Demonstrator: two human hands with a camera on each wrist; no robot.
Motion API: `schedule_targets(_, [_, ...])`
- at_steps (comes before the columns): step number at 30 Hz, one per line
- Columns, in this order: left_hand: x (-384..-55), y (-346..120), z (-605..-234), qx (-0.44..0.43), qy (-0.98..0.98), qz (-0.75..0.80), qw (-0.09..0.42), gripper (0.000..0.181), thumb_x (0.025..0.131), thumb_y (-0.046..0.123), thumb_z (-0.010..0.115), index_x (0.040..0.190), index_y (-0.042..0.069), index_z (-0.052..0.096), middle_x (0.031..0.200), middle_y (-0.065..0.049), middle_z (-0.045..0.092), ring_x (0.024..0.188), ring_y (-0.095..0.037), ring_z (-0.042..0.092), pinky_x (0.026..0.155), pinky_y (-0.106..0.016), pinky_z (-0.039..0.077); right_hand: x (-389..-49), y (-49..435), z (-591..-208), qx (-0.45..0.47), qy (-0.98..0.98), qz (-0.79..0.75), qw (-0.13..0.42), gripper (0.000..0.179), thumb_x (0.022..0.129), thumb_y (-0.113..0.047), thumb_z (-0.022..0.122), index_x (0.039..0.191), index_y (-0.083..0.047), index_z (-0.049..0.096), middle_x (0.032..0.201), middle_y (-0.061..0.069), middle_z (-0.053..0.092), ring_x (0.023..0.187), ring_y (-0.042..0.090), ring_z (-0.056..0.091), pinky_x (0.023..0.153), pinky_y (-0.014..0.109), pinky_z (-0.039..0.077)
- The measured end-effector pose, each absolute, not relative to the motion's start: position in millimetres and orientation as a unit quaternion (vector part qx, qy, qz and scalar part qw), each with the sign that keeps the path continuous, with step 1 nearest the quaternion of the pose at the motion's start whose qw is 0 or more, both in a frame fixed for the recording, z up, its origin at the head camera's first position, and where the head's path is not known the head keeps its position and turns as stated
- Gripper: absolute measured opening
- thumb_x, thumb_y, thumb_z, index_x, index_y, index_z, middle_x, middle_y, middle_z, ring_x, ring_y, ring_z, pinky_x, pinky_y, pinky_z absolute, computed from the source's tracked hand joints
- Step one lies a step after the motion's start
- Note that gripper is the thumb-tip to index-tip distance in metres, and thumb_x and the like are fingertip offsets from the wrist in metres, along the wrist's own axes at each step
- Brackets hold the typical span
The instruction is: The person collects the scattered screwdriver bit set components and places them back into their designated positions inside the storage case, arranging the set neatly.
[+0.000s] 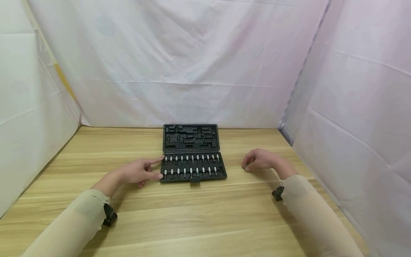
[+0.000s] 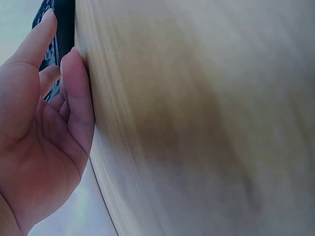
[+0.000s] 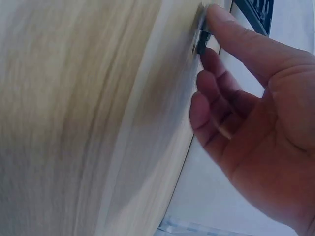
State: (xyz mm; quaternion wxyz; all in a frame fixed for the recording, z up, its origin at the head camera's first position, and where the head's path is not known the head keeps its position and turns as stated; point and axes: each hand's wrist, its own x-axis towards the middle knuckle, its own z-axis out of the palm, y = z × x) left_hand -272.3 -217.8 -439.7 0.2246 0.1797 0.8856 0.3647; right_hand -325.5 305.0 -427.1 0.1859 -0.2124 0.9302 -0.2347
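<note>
A black socket case (image 1: 210, 180) lies unfolded on the table, with two rows of silver bit sockets (image 1: 191, 171) in its near half. The front row stops short of the case's right edge. At the left side of the case, my left hand (image 1: 139, 173) has its index finger and thumb stretched to the edge, the other fingers bent. In the left wrist view the thumb overlaps the case (image 2: 65, 29). Right of the case, my right hand (image 1: 260, 159) pinches a small bit socket (image 3: 203, 39) between thumb and index finger, close over the tabletop.
The raised lid (image 1: 191, 125) of the case has moulded recesses and stands toward the back curtain (image 1: 192, 100). White sheets hang on the left and right sides too. A dark wrist mount (image 1: 110, 215) sits on each forearm, over light sleeves.
</note>
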Motion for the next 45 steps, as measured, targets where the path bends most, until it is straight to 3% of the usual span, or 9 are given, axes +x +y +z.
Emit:
schedule_targets(7, [-273,-217,-438,0.180,0.887,0.363,0.224,0.092,0.102,0.043,0.080,0.176,0.025,0.028,0.084,-0.005,0.048,0.066,-0.019,0.054,0.061,-0.036,0.059,-326,298,-428,-0.208,0.918,-0.306,0.141,0.015,0.105,-0.020,0.077,0.117,-0.012,0.079,0.115,0.004,0.079,0.104,0.020,0.067,0.089,0.035,0.055])
schedule_targets(14, [-272,-218,-438,0.178,0.885,0.366,0.227,0.092,0.102,0.043,0.080,0.176,0.025,0.028,0.084,-0.004,0.047,0.066,-0.019,0.054,0.061,-0.036,0.059,-323,283,-424,-0.204,0.875,-0.413,0.151,0.036,0.111,-0.023,0.069,0.139,-0.002,0.067,0.121,0.022,0.076,0.100,0.029,0.071,0.085,0.041,0.062])
schedule_targets(20, [-272,-217,-439,0.178,0.886,0.364,0.225,0.092,0.102,0.045,0.079,0.176,0.026,0.028,0.084,-0.004,0.047,0.066,-0.019,0.054,0.061,-0.036,0.059,-317,268,-421,-0.214,0.840,-0.471,0.164,0.041,0.108,-0.017,0.072,0.142,0.004,0.065,0.127,0.032,0.070,0.099,0.023,0.076,0.090,0.039,0.067])
schedule_targets(27, [-273,-217,-438,0.181,0.887,0.361,0.223,0.092,0.102,0.044,0.079,0.176,0.025,0.028,0.083,-0.004,0.047,0.065,-0.019,0.054,0.060,-0.035,0.059,-314,257,-418,-0.227,0.815,-0.506,0.165,0.040,0.107,-0.012,0.072,0.144,0.004,0.065,0.131,0.037,0.067,0.103,0.024,0.077,0.097,0.049,0.067])
schedule_targets(34, [-272,-218,-439,0.180,0.885,0.366,0.226,0.092,0.102,0.043,0.079,0.176,0.026,0.027,0.083,-0.004,0.046,0.065,-0.019,0.053,0.059,-0.035,0.058,-311,251,-416,-0.226,0.824,-0.501,0.138,0.030,0.105,-0.017,0.076,0.133,-0.009,0.072,0.117,0.020,0.072,0.102,0.026,0.078,0.097,0.055,0.065])
schedule_targets(41, [-271,-217,-440,0.176,0.885,0.367,0.226,0.091,0.102,0.044,0.079,0.176,0.026,0.027,0.084,-0.004,0.046,0.066,-0.019,0.053,0.060,-0.036,0.059,-312,248,-419,-0.215,0.810,-0.525,0.146,0.031,0.104,-0.012,0.077,0.131,0.000,0.069,0.113,0.013,0.070,0.101,0.025,0.081,0.096,0.048,0.067])
schedule_targets(45, [-271,-217,-440,0.177,0.884,0.369,0.226,0.091,0.102,0.043,0.079,0.176,0.026,0.028,0.084,-0.004,0.046,0.065,-0.019,0.053,0.061,-0.036,0.059,-313,247,-420,-0.213,0.810,-0.526,0.148,0.031,0.103,-0.012,0.078,0.130,-0.001,0.069,0.114,0.012,0.072,0.101,0.025,0.080,0.099,0.056,0.065])
